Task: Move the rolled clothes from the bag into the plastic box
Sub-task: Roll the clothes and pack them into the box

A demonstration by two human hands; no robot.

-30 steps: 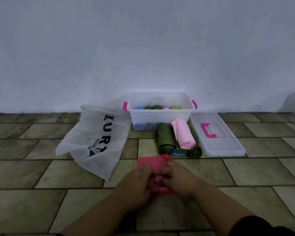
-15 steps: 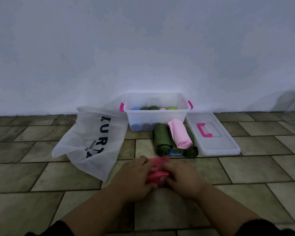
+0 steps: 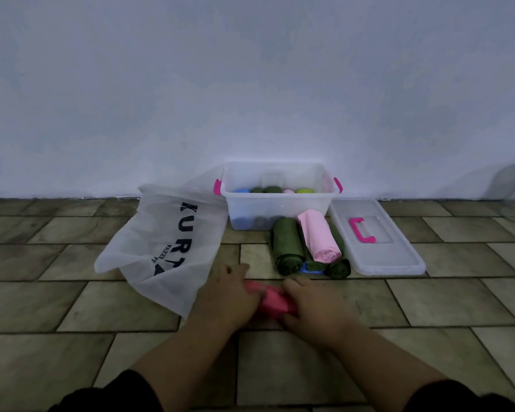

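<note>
The left hand [image 3: 229, 295] and right hand [image 3: 315, 307] both clutch a red roll [image 3: 272, 301]. Box [image 3: 280, 205] at twelve o'clock, bag [image 3: 161, 239] at ten.

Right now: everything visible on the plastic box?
The plastic box is translucent white, rectangular, open-topped, with a pink latch at each end. It stands upright on the tiled floor close to the wall. Rolled clothes in blue, green, pink and yellow-green show above its front rim. The bag leans on its left end; a green roll and a pink roll seem to touch its front wall.
</note>
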